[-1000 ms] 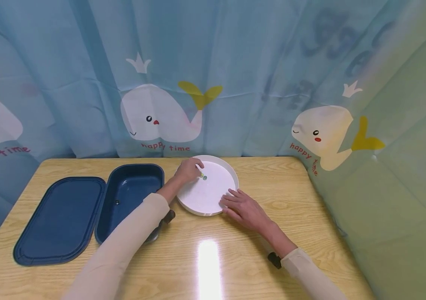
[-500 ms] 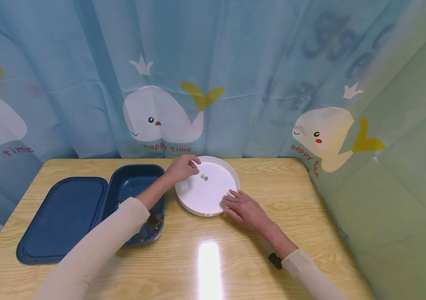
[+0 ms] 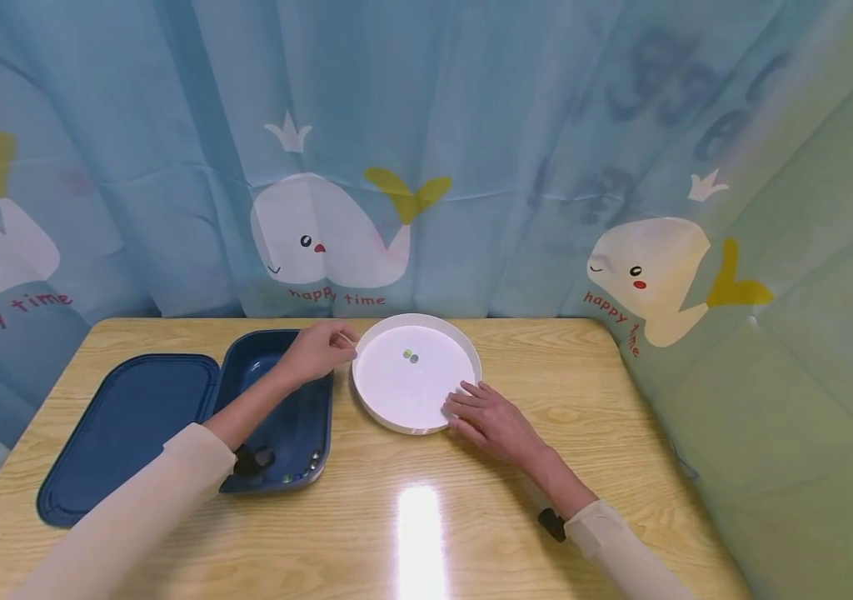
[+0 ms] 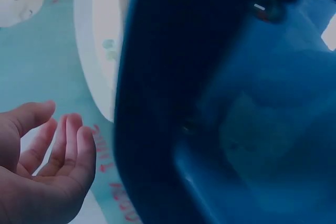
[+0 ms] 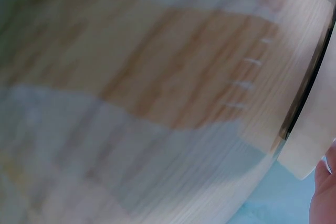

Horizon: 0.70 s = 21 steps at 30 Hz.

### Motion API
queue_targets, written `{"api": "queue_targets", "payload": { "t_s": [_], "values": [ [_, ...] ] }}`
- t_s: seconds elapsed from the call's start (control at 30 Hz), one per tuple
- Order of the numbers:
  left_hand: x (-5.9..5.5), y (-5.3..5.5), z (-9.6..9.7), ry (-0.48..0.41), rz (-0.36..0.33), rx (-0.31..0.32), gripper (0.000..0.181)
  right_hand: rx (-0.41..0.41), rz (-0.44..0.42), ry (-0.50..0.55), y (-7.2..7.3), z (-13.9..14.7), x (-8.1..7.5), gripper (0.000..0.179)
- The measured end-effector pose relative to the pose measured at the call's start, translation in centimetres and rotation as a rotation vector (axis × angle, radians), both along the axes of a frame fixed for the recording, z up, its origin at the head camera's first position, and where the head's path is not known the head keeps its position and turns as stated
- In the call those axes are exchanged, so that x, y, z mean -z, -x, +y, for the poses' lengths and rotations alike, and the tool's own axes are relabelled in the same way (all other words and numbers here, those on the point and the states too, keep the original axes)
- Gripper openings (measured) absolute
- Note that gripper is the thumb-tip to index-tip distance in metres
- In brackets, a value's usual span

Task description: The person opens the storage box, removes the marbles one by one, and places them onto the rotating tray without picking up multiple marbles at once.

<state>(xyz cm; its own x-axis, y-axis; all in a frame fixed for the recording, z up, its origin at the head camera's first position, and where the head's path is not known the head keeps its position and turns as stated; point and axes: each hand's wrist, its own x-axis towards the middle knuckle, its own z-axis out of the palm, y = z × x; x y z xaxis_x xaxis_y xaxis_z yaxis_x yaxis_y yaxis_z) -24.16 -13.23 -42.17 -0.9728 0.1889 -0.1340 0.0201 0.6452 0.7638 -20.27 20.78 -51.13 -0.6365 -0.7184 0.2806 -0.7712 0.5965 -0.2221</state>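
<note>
A round white tray (image 3: pixel 441 333) with a raised rim lies on the table. Two small greenish marbles (image 3: pixel 411 357) sit close together inside it. My right hand (image 3: pixel 492 423) rests at the tray's front right rim, with relaxed fingers reaching over the edge. My left hand (image 3: pixel 317 350) hovers between the tray's left rim and a deep blue box (image 3: pixel 299 421). In the left wrist view, its fingers (image 4: pixel 79 148) are loosely bent and nothing lies between them and the thumb. Several marbles (image 3: pixel 314 460) lie in the box, mostly in its near right corner.
Left of the box lies a flat blue lid (image 3: pixel 145 421). Behind the wooden table (image 3: pixel 546 358) hangs a blue curtain (image 3: pixel 486 167) with whale prints, and it continues down the right side.
My left hand has moved left, away from the two marbles in the tray and out over the box's right side. My right hand stays at the rim.
</note>
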Motion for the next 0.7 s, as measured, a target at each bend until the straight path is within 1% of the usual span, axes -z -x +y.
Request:
{"api": "queue_targets", "payload": {
  "t_s": [0.13, 0.23, 0.37, 0.47, 0.7],
  "values": [
    [1.1, -0.4, -1.8, 0.023, 0.028, -0.002, 0.023, 0.008, -0.009, 0.001, -0.1, 0.0, -0.1, 0.034],
    [1.7, -0.8, -2.7, 0.028, 0.028, -0.012, 0.02, 0.014, -0.015, -0.004, 0.0, 0.0, -0.1, 0.034],
    [2.2, -1.3, -3.4, 0.045, 0.017, -0.02, 0.016, 0.015, -0.01, -0.009, 0.0, 0.0, 0.0, 0.034],
    [2.6, -1.6, -3.7, 0.054, 0.015, -0.009, 0.017, 0.016, -0.004, -0.01, 0.0, 0.0, 0.0, 0.035],
    [3.2, -1.5, -4.4, 0.087, 0.009, 0.019, 0.017, 0.013, -0.005, -0.015, 0.0, -0.1, 0.0, 0.034]
  ]
}}
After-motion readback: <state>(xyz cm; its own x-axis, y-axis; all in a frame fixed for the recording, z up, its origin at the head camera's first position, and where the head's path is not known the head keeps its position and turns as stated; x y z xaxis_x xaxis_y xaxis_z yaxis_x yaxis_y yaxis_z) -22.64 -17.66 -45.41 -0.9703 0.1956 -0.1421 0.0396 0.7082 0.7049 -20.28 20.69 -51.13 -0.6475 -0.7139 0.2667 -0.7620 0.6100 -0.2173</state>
